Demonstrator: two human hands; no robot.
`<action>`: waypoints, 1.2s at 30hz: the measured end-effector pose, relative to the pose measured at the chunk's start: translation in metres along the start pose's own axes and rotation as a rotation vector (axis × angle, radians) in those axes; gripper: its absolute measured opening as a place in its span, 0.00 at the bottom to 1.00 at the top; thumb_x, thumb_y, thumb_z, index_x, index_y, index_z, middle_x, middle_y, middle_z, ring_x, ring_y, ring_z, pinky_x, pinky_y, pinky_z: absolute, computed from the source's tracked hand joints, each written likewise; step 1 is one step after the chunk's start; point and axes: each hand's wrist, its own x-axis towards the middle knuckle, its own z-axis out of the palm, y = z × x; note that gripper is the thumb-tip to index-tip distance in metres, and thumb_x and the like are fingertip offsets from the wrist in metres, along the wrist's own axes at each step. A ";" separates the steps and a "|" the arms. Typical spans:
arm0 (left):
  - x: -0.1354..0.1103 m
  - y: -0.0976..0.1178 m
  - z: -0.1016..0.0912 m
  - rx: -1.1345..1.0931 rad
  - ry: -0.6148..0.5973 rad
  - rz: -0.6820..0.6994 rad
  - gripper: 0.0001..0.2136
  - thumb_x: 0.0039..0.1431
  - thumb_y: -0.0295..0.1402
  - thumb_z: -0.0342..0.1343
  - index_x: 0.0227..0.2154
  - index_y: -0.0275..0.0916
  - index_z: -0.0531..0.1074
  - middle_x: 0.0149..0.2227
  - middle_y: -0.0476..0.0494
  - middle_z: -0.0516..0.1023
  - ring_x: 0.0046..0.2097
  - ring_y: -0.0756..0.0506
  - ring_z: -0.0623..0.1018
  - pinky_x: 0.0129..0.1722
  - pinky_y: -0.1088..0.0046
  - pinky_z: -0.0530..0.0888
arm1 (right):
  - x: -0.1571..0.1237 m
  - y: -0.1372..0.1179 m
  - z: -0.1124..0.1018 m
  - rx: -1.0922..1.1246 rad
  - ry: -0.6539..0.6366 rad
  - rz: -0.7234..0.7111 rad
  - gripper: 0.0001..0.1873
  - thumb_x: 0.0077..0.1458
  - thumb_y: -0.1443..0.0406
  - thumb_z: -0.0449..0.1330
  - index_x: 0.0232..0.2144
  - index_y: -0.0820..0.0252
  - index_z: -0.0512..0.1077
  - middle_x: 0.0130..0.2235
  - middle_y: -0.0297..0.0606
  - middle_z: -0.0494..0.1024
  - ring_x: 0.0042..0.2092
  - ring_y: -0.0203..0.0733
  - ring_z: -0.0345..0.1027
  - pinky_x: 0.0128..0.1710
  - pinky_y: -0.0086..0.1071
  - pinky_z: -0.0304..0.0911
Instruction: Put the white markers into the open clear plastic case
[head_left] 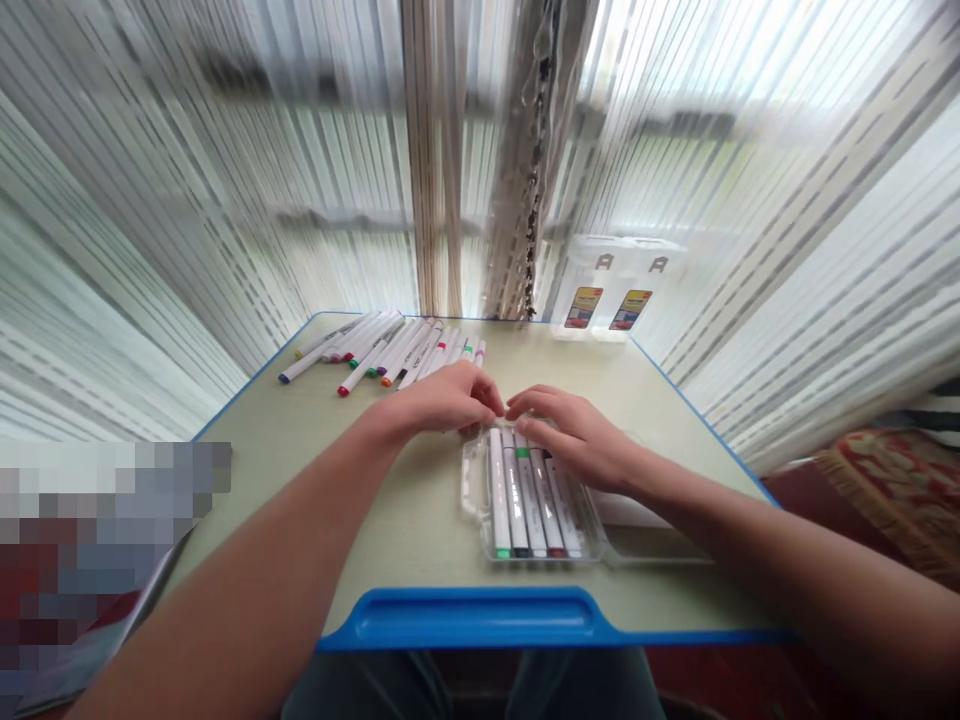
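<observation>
A clear plastic marker case [474,478] lies open on the small table, with several white-barrelled markers [529,500] lying side by side in it. My left hand [442,400] rests at the case's far end, fingers curled down onto the marker tips. My right hand [577,435] lies over the far right part of the case, its fingers bent and touching the markers' tops. The fingertips of both hands nearly meet. What each hand pinches is hidden by the fingers.
A row of loose markers [375,350] with coloured caps lies at the table's far left. Two clear packs [611,295] with yellow labels lean against the curtain at the back right. A blue tray lip [472,615] edges the table's near side. Sheer curtains surround the table.
</observation>
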 end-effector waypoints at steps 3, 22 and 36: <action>-0.001 0.002 0.000 -0.018 -0.028 0.001 0.07 0.44 0.28 0.60 0.29 0.33 0.77 0.22 0.48 0.75 0.24 0.50 0.73 0.24 0.76 0.68 | -0.001 0.001 -0.001 -0.003 0.046 0.007 0.13 0.61 0.69 0.51 0.38 0.66 0.76 0.43 0.47 0.78 0.45 0.46 0.71 0.49 0.38 0.62; -0.003 0.004 0.000 0.040 -0.013 0.014 0.08 0.45 0.27 0.60 0.30 0.32 0.77 0.23 0.47 0.76 0.24 0.50 0.74 0.24 0.77 0.67 | -0.002 0.004 -0.008 -0.084 0.029 0.053 0.14 0.61 0.67 0.51 0.36 0.64 0.77 0.42 0.46 0.79 0.45 0.46 0.72 0.48 0.37 0.63; -0.007 0.010 0.004 0.066 0.043 -0.034 0.06 0.44 0.24 0.59 0.29 0.33 0.77 0.22 0.47 0.76 0.24 0.50 0.73 0.24 0.76 0.68 | -0.004 0.005 -0.008 -0.183 0.034 0.028 0.17 0.64 0.64 0.50 0.33 0.61 0.78 0.42 0.44 0.81 0.43 0.47 0.74 0.44 0.34 0.64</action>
